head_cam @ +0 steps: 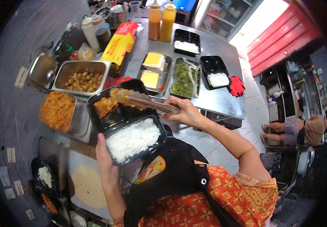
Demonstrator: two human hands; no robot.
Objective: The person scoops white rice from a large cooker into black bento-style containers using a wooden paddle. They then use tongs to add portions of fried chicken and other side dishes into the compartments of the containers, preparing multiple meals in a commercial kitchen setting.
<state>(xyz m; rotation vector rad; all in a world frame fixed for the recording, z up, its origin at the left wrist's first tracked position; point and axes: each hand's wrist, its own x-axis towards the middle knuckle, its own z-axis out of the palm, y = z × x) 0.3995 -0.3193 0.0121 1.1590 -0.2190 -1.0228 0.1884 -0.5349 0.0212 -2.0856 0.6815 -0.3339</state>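
Note:
My left hand [106,161] holds up a black compartment tray [163,136] by its lower left side. White rice [135,139] fills the near compartment; orange-brown food pieces [106,106] lie in the far one. My right hand [184,110] is closed around metal tongs [155,103], whose tips are over the far compartment at some yellowish food, blurred. Left of the tray stand a steel pan of browned chunks [84,82] and a pan heaped with orange shredded food [57,110]. Beyond it are a pan with yellow slices [149,79] and one of green pieces [183,79], partly under clear film.
Two black trays with rice [218,79] [186,46] stand on the steel table [225,105], near a red and black cloth-like item [236,86]. Sauce bottles [167,24] and a yellow wrap box [119,42] stand behind. A flatbread [88,185] lies lower left. Another person [312,130] is far right.

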